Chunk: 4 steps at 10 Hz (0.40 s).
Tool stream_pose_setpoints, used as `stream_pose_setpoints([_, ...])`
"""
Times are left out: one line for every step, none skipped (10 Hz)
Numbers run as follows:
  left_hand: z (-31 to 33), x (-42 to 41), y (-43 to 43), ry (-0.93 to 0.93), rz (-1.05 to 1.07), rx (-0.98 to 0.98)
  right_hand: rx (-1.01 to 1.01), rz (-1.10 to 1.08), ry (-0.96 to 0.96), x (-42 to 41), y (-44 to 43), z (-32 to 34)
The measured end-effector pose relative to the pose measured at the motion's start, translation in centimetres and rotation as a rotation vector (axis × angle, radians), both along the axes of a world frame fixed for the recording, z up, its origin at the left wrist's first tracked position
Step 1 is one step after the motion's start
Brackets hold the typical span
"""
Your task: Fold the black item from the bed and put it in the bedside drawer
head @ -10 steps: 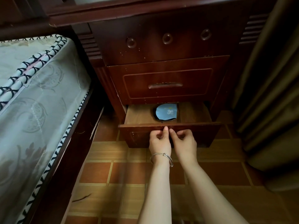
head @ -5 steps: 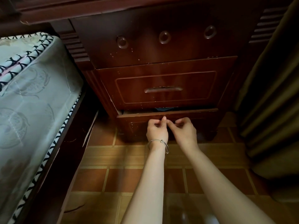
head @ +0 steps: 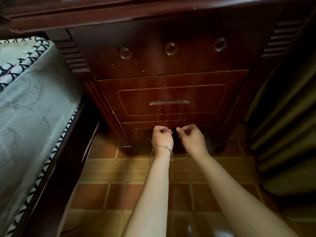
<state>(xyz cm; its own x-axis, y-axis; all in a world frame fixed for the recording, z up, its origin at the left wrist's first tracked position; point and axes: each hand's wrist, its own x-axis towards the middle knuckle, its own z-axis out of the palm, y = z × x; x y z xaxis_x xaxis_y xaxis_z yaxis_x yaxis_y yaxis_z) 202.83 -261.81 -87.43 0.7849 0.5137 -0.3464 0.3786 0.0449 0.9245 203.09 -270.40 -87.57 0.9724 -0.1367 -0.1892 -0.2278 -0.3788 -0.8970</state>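
Note:
The bottom drawer [head: 142,132] of the dark wooden bedside cabinet [head: 167,65] sits flush with the cabinet front, pushed in. My left hand [head: 161,136], with a silver bangle on the wrist, and my right hand [head: 192,137] are side by side in front of the drawer, fingers curled, a small gap between them. Neither hand holds anything that I can see. The black item is hidden; nothing of the drawer's inside shows.
Above the bottom drawer is a second drawer with a recessed handle [head: 169,102]. The mattress [head: 30,103] on its dark bed frame stands at the left. Olive curtains [head: 282,120] hang at the right. Brown tiled floor [head: 111,194] lies below my arms.
The bottom drawer went from pulled out, showing a dark folded item inside, to fully pushed in. My hands followed it toward the cabinet and have now parted slightly.

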Motion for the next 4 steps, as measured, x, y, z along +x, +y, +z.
stream_pose_setpoints([0.1, -0.1, 0.2, 0.022, -0.024, 0.017, 0.014, 0.002, 0.014, -0.1, 0.2, 0.2])
stream_pose_setpoints([0.1, -0.5, 0.3, 0.006, -0.081, 0.027, -0.016, 0.006, 0.006, -0.6, 0.4, 0.7])
stream_pose_setpoints([0.9, -1.4, 0.5, 0.029, -0.132, 0.025, -0.017, -0.018, 0.013, -1.6, 0.5, 1.8])
stream_pose_setpoints([3.4, -2.4, 0.6, 0.024, -0.117, 0.0, -0.035, -0.063, 0.03, -3.3, 0.4, 4.1])
